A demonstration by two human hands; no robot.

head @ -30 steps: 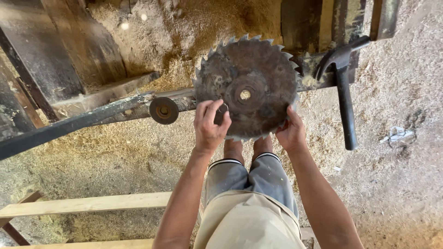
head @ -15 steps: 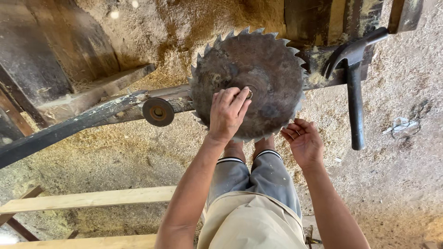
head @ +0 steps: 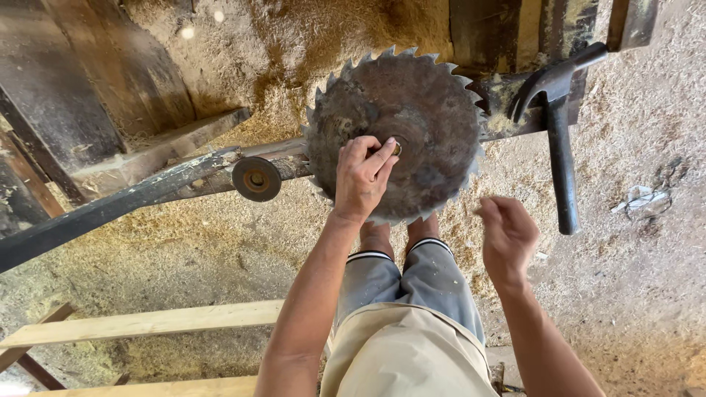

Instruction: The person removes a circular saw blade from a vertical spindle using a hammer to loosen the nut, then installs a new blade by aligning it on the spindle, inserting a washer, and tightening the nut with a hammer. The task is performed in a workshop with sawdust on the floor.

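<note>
Landmark: blade, a rusty toothed disc sitting flat on the dark beam; every place below is read off it.

Left hand: you are laying it over the blade's near face, fingers curled and tips pinching at the small brass-coloured hub piece in the centre. Whether you are turning it or only steadying it, I cannot tell.

Right hand: you are holding it loose in the air, below and right of the blade, fingers half spread, touching nothing.

Why held so: the left hand is working at the centre, well inside the teeth, which looks like the safe grip on a disc this size; the right is keeping off the toothed rim.

Flange: a round rusty washer-like disc sitting on the beam just left of the blade, apart from it, probably parked within reach.

Hammer: hanging by its claw head from the beam right of the blade, handle pointing down, near your right hand but not touching it.

Planks: pale boards lying well below and left of the blade.

Ground: sawdust lying all round the blade; your bare feet are standing just under its near edge.

Packages, labels, signs: none showing; only a crumpled pale scrap far right of the blade, kind unclear.
</note>
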